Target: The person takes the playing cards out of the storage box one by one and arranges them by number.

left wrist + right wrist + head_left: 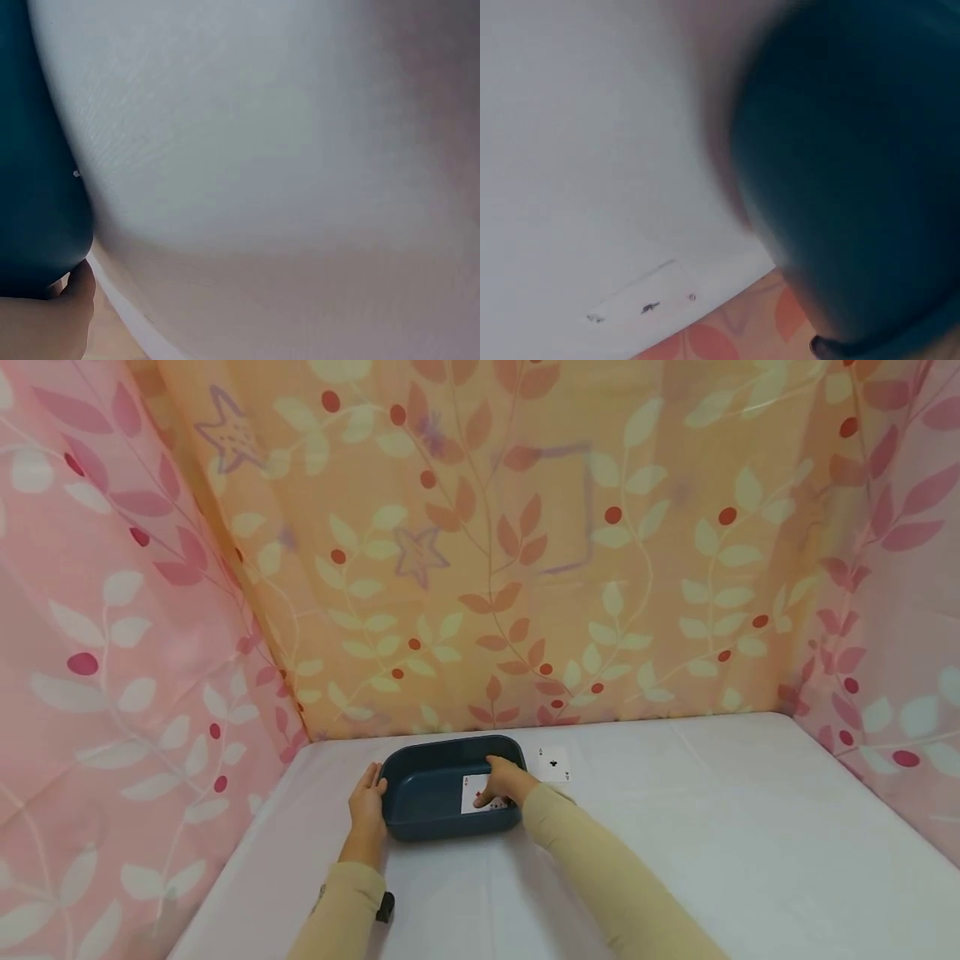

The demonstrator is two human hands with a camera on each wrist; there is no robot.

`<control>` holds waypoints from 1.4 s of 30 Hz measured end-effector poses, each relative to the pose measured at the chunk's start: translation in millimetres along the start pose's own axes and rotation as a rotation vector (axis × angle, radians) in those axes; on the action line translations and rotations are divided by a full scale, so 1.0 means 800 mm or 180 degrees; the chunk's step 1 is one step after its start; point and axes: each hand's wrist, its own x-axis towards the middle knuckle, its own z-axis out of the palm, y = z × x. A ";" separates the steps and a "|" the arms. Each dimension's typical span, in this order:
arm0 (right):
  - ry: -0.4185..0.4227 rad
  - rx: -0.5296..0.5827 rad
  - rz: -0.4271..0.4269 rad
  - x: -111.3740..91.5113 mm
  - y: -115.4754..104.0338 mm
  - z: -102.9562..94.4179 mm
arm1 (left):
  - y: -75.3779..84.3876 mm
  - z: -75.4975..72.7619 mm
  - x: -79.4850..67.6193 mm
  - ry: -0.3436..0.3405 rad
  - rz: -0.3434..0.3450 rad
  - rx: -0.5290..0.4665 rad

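Observation:
A dark blue oblong tub (420, 829) stands on the white-covered table. My left hand (367, 802) rests against its left end, the fingers fairly straight along the outer wall. In the left wrist view a fingertip (81, 279) touches the tub's rounded corner. Over the right rim reaches my right hand (510, 779), with thumb and index finger spread apart inside the tub. Beneath it lies an ace of diamonds (470, 782), partly covered by the thumb. Part of another card shows beside the thumb; the other right fingers are hidden.
A playing card with a black club (553, 763) lies face up on the table (675, 827), just right of the tub. Patterned cloth (487, 610) hangs along the back and both sides. A small black object (386, 907) shows beside the left sleeve.

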 end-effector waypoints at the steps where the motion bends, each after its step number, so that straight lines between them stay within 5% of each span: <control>1: 0.0026 0.0011 0.0016 0.003 0.001 0.003 | 0.000 0.000 0.000 0.0003 0.0007 -0.0015; 10: 0.0022 -0.0085 -0.0016 0.024 0.013 0.021 | -0.003 0.001 0.000 0.0037 -0.0006 -0.0034; 36: 0.0345 0.0341 -0.0590 0.027 0.011 0.027 | -0.008 0.003 0.004 0.0150 0.0002 0.0007; 42: 0.0248 0.0947 -0.0634 0.026 0.008 0.023 | -0.004 0.003 0.005 0.0156 0.0009 0.0010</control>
